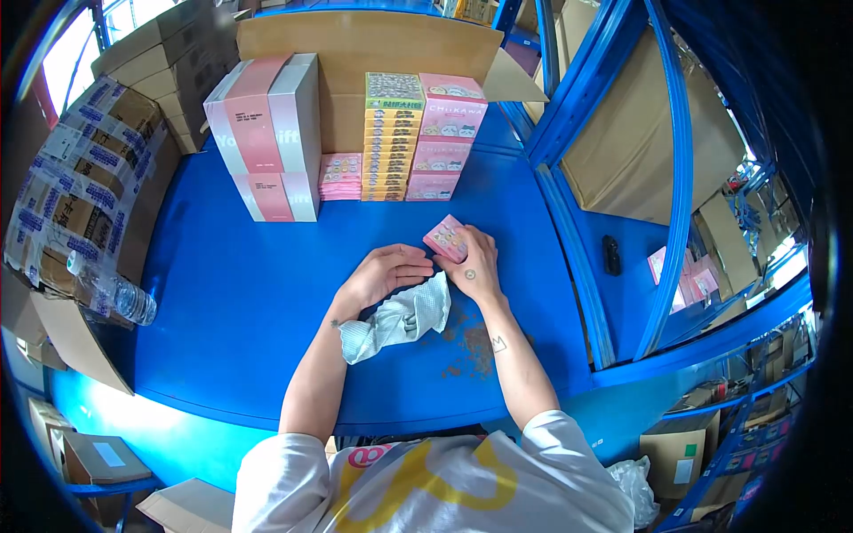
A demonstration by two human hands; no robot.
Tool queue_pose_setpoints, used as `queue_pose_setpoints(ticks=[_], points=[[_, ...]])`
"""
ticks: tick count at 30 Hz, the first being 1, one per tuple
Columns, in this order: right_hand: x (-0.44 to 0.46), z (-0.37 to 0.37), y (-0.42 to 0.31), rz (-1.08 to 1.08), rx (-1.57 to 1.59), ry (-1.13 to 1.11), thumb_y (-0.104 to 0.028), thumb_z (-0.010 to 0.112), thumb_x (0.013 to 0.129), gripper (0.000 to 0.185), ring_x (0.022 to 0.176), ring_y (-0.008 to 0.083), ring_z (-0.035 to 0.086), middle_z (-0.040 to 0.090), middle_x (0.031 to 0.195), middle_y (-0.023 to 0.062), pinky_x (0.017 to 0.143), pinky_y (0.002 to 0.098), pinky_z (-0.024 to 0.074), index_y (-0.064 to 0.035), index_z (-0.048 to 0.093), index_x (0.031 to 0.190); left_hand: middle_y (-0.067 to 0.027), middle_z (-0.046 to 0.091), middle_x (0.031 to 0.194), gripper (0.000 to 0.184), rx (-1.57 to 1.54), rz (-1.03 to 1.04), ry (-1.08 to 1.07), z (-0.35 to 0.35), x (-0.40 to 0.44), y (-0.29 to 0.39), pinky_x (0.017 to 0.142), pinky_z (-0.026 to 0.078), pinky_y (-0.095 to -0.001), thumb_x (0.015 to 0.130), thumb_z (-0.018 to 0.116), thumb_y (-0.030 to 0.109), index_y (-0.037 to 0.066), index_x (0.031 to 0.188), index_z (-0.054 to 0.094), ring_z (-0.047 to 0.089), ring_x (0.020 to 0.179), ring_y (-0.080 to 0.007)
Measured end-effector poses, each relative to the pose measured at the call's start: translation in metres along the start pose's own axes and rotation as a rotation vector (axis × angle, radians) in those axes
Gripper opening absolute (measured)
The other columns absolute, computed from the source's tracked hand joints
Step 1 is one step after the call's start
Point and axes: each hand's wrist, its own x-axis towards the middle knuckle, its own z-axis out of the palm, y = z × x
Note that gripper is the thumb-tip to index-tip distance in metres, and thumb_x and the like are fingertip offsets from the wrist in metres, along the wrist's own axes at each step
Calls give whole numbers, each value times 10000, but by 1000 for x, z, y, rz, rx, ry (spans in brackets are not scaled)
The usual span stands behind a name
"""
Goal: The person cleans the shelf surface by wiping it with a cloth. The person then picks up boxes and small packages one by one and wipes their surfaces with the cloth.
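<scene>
A small pink printed box point(446, 239) is in my right hand point(475, 266), its fingers wrapped round the side, held low over the blue table point(240, 302). My left hand point(391, 271) is open with its fingers stretched towards the box; I see nothing in it. A crumpled pale grey-green cloth point(400, 322) lies just below my left hand, partly beside the wrist. Brown worn marks point(475, 345) show on the table between my forearms.
At the back stand white-and-pink gift boxes point(267, 124), a low pink stack point(341, 178), stacked yellow packs point(388, 147) and pink boxes point(449, 124). A taped carton point(89, 191) and a plastic bottle point(115, 291) are left. Blue posts point(680, 178) border the right side.
</scene>
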Motion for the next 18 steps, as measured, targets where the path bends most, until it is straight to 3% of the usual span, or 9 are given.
queue_pose_setpoints(ticks=[11, 18], points=[[1, -3, 0, 23, 52, -32, -215, 833, 627, 651, 1063, 370, 531, 594, 1199, 143, 920, 474, 416, -94, 582, 1215, -229, 604, 1163, 275, 5, 0, 14, 2, -1, 0, 972, 495, -377, 996, 398, 95, -37, 1200, 526, 619, 1085, -319], [18, -35, 13, -17, 78, -175, -165, 799, 610, 686, 1052, 324, 551, 642, 1138, 130, 916, 406, 428, -90, 571, 1252, -228, 599, 1170, 274, -30, 1, 16, -1, -1, 2, 976, 491, -386, 997, 410, 101, -34, 1210, 517, 614, 1092, -322]])
